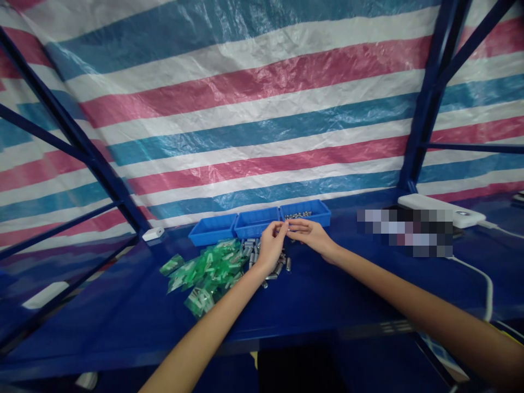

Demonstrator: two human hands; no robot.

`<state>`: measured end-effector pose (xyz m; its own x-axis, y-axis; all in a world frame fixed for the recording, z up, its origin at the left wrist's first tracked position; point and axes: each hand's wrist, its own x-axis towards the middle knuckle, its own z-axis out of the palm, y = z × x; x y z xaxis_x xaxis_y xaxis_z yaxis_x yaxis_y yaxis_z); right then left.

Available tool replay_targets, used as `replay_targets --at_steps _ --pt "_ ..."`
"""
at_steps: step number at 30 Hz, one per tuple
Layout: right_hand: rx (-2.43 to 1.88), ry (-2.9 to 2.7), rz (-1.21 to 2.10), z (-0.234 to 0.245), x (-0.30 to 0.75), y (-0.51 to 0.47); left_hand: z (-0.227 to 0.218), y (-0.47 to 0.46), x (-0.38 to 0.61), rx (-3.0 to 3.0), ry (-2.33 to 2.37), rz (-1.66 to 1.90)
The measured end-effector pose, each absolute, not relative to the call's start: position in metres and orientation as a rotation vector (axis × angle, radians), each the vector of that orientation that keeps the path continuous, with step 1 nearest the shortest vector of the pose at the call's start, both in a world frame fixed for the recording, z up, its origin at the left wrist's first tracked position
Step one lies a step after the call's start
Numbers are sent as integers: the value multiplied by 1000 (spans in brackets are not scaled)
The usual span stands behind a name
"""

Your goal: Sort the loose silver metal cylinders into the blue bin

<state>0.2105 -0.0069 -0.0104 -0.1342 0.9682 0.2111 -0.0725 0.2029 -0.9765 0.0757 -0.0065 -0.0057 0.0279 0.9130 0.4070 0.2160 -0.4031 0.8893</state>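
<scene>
The left hand (pixel 271 244) and right hand (pixel 311 236) meet fingers to fingers, grip unclear, above jumbled metal pieces (pixel 279 268) lying near-left, closer to the left.

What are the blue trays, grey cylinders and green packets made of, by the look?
Blue trays: likely moulded plastic, smooth satin; even colour throughout.
Grey cylinders: probably metal, fairly shiny; bright highlights on grey surfaces. Bare or plated, can't tell.
Green packets: seemingly thin plastic film, glossy; see-through, with glints.
</scene>
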Motion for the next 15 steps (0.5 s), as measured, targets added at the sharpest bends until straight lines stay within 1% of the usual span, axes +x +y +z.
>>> replay_targets --at_steps 7,15 --pt "-952 -1358 1221 -9 213 -8 -6 -4 75 1625 1122 1453" --pt "-976 -1288 1164 -8 212 -7 -7 -3 75 1614 1126 1455"
